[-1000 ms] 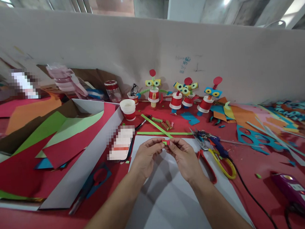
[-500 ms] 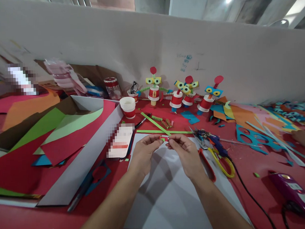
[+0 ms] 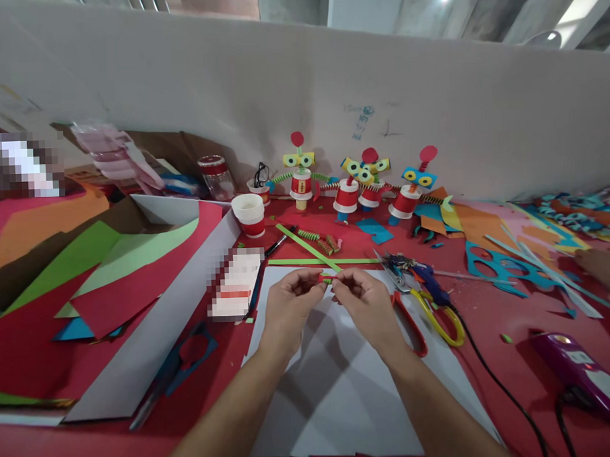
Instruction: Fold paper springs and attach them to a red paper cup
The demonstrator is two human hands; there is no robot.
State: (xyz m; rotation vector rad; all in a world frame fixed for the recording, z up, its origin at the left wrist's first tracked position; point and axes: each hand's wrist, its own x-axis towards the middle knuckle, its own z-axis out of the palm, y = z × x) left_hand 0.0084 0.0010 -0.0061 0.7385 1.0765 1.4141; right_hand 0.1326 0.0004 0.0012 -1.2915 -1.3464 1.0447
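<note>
With forearms angled inward, the left hand (image 3: pixel 288 312) and right hand (image 3: pixel 365 310) meet over the white sheet (image 3: pixel 336 407), thumbs and fingertips pinching a small red-and-green paper (image 3: pixel 327 278) held between them.

1. The fingertips of my left hand (image 3: pixel 284 312) and right hand (image 3: pixel 364 306) cover parts of the small red and green piece (image 3: pixel 328 279) they pinch, and what shows is too small for me to tell its shape
2. I lose both forearms (image 3: pixel 231 398) at the bottom edge
3. Pixel blocks mask the screen of the phone (image 3: pixel 237 284)
4. Another person's hand (image 3: pixel 599 269) is blurred and cut off at the right edge
5. The white box (image 3: pixel 153 327) runs out past the left edge
6. One cup figure (image 3: pixel 370 197) is partly hidden behind its neighbour (image 3: pixel 345 198)
7. I can't read the faint blue writing (image 3: pixel 364 122) on the wall (image 3: pixel 220 85)
</note>
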